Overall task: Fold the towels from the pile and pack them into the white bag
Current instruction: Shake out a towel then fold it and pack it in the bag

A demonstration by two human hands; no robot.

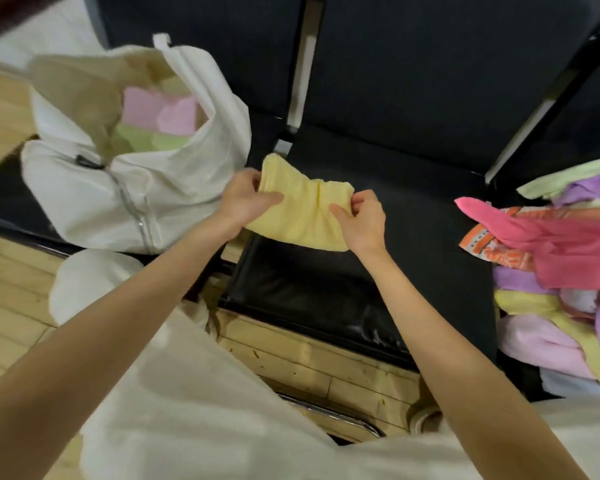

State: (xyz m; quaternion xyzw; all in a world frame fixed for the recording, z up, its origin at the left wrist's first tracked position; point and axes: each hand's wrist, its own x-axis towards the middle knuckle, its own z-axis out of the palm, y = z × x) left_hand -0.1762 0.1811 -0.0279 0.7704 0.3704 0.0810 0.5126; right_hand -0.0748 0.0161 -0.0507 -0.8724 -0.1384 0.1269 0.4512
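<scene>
Both hands reach forward on bare, outstretched forearms. The left hand (245, 199) pinches the left edge of a folded pale yellow cloth towel (303, 209), thumb on top; the right hand (362, 220) grips its right edge with curled fingers. The towel hangs between them above a black padded seat (395, 209), its long axis running left to right, slightly tilted down toward the right, with a crease across the middle. Below lies a light wooden plank floor (11, 282). To the right sits a loose pile of pink, purple and yellow towels (561, 265). To the left stands the open white fabric zip bag (125, 188), holding pink and green folded towels (156, 126). Dark seat backs (430, 64) rise behind.
</scene>
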